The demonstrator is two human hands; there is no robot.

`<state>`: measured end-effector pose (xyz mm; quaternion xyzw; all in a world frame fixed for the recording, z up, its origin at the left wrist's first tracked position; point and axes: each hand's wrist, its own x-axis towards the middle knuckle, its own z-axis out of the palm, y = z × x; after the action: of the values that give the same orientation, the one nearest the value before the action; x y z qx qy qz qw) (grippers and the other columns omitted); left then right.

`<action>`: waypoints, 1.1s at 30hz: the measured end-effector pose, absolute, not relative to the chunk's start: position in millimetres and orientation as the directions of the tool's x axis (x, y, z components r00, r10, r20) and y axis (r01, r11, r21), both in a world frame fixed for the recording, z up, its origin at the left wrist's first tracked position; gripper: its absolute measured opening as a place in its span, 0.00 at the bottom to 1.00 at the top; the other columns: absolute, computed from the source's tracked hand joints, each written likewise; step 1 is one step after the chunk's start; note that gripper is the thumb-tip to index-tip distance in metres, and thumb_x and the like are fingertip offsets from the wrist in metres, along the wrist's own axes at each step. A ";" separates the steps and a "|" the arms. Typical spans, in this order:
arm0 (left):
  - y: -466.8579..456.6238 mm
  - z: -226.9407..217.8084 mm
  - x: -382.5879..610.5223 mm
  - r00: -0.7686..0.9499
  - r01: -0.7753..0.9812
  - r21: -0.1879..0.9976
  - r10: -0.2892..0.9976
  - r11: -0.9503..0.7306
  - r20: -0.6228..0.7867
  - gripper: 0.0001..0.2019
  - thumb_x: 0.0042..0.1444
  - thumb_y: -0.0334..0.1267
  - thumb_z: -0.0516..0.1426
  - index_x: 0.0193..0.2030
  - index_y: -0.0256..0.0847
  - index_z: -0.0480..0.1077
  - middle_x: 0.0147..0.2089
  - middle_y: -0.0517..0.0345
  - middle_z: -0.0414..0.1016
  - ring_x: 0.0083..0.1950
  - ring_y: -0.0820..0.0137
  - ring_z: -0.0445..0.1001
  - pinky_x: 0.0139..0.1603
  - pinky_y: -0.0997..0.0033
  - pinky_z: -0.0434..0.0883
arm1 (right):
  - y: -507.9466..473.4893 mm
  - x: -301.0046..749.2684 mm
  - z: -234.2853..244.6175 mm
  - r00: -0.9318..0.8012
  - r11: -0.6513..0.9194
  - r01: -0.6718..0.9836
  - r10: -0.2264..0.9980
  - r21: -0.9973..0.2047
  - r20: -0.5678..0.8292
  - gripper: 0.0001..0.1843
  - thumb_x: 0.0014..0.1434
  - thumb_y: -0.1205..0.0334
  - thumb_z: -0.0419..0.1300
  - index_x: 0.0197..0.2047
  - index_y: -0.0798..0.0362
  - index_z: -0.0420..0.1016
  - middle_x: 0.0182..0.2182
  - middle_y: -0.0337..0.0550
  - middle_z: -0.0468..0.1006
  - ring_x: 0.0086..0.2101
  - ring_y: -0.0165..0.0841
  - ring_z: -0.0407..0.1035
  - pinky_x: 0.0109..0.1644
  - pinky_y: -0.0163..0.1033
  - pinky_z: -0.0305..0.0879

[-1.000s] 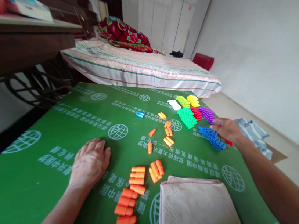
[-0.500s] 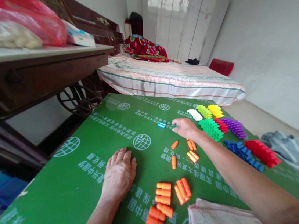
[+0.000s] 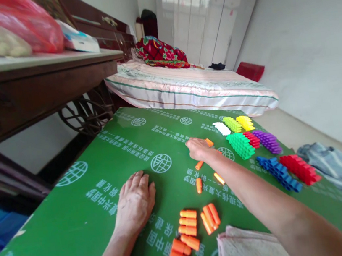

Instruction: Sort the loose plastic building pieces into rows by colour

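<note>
My left hand (image 3: 136, 200) lies flat and open on the green board (image 3: 74, 209), holding nothing. My right hand (image 3: 198, 148) reaches across to the middle of the board, fingers curled down over the spot where a small blue peg lay; the peg is hidden under them. Loose orange pegs (image 3: 198, 185) lie just behind that hand, and one (image 3: 209, 142) pokes out beside it. Stacked orange pegs (image 3: 187, 224) sit near my left wrist, another small bundle (image 3: 209, 218) beside them. Sorted peg clusters stand at the right: green (image 3: 240, 145), purple (image 3: 267, 140), blue (image 3: 279, 167), red (image 3: 300, 168).
White (image 3: 222, 128), lime (image 3: 232, 124) and yellow (image 3: 245, 122) peg clusters stand at the board's far edge. A beige towel (image 3: 248, 250) lies at the near edge. A dark wooden table (image 3: 39, 78) overhangs at left. A bed (image 3: 190, 87) lies beyond; cloth (image 3: 336, 168) on the floor at right.
My right hand left the blue and red clusters, swung left across the board and closed over the lone blue peg. The left hand stayed flat. The head turned left.
</note>
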<state>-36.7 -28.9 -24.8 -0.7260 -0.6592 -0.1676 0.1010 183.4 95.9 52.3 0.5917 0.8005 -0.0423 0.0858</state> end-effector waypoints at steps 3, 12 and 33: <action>-26.2 -23.7 -37.9 0.071 0.989 0.096 0.933 -0.111 0.353 0.30 0.63 0.49 0.37 0.53 0.30 0.70 0.59 0.44 0.69 0.61 0.56 0.67 0.62 0.54 0.69 | 65.8 212.3 62.4 -0.262 0.263 0.965 0.948 -0.022 -0.179 0.10 0.55 0.62 0.64 0.42 0.51 0.77 0.41 0.44 0.80 0.39 0.33 0.74 0.35 0.33 0.62; -13.0 -19.7 -40.7 0.074 0.984 0.127 0.939 -0.123 0.337 0.42 0.57 0.57 0.29 0.52 0.26 0.71 0.56 0.40 0.71 0.60 0.53 0.67 0.63 0.53 0.66 | -44.4 372.7 68.5 0.082 -0.082 0.990 0.997 -0.111 -0.004 0.15 0.51 0.49 0.66 0.37 0.51 0.77 0.33 0.41 0.79 0.33 0.33 0.71 0.32 0.35 0.56; -10.6 -15.2 -43.5 0.101 0.983 0.114 0.944 -0.144 0.315 0.37 0.58 0.55 0.34 0.52 0.27 0.69 0.56 0.36 0.70 0.59 0.52 0.67 0.63 0.50 0.66 | -50.6 457.8 51.4 0.307 -0.302 0.951 0.950 0.070 -0.066 0.29 0.56 0.48 0.61 0.58 0.50 0.69 0.46 0.52 0.79 0.47 0.44 0.74 0.45 0.43 0.66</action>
<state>-43.5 -10.6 -15.2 -0.7394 -0.6514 -0.1583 0.0624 457.8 -50.6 51.4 0.8068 0.5888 -0.0058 0.0478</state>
